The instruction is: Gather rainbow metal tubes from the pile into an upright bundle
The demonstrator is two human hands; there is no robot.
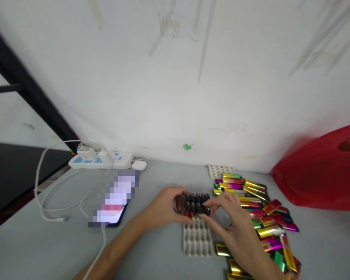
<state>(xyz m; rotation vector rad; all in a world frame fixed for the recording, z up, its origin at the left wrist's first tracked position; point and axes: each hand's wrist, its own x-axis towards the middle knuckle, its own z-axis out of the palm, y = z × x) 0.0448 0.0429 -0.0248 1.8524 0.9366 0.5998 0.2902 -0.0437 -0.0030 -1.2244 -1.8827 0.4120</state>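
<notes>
Two rows of black-ended pieces that look like lighters [193, 197] stand upright above the near part of a pale grid tray [197, 239]. My left hand [165, 206] is closed around the left side of this bunch, thumb in front and fingers behind. My right hand [231, 217] pinches a single black-ended lighter [207, 210] between thumb and fingers at the bunch's right front corner. Their lower parts are mostly hidden, with a little red showing. To the right, a loose heap of shiny lighters [270, 232] in gold, red, green and magenta lies beside and under my right forearm.
A second grid tray [220, 170] lies against the wall. At the left are a lit phone [118, 200], a white power strip [100, 159], a white charging cable [37, 186] and a small white case [139, 165]. A red bag [317, 175] stands at the right.
</notes>
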